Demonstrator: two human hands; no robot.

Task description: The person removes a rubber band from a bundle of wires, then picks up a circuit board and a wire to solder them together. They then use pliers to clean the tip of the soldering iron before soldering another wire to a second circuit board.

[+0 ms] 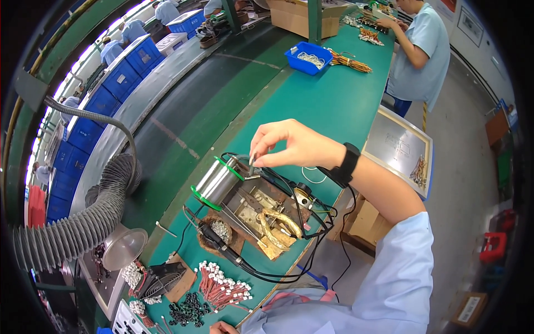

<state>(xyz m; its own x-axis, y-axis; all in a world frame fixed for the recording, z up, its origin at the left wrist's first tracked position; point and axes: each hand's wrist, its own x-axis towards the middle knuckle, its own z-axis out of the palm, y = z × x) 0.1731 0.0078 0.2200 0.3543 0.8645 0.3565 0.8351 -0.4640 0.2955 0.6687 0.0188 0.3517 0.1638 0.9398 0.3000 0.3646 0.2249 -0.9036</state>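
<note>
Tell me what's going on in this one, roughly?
A person at a green bench pinches a small thin piece, too small to identify, in the right hand, near a spool of silver wire. The left hand is at the lower edge, partly out of view, so its grip can't be told. Near it lie small black parts and wires with white plugs. Pliers lie unheld.
</note>
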